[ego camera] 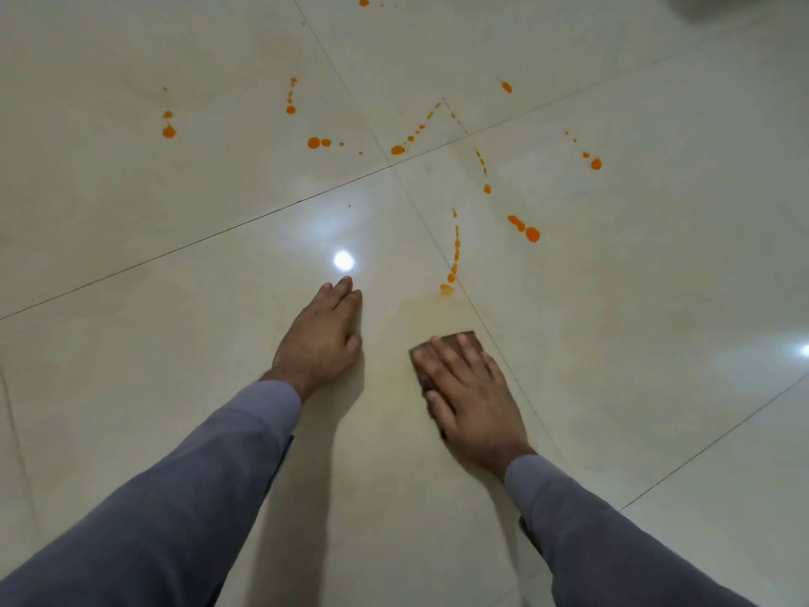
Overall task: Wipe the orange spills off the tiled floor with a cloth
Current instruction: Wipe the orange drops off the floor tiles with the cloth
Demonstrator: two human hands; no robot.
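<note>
1. Brown cloth (442, 343) lies flat on the floor (175, 387), folded to a small pad, under the right hand (466, 387); its far edge and left side show past the fingertips.
2. That hand presses down with fingers straight and spread, thumb along the pad's near-left edge; nothing is curled round it.
3. Left hand (321, 339) rests flat on the tile just left of the cloth, fingers straight and together, apparently bracing the body.
4. Orange spills (455, 251) run in a dotted line just beyond the cloth, its nearest blob already smeared; more drops (313, 143) lie scattered well beyond, across several tiles.
5. A faint yellowish film (420, 308) sits between cloth and line, probably wiped residue, though glare from a light reflection (343, 260) makes this hard to judge.
6. Handling: the cloth looks soft, light and limp, so it will bunch if pushed from one edge. A flat palm over its middle, pressure even, should keep it spread.
7. The glossy tile looks slippery when wet, so the bracing hand could slide.
8. Most of the spills remain to be wiped.
</note>
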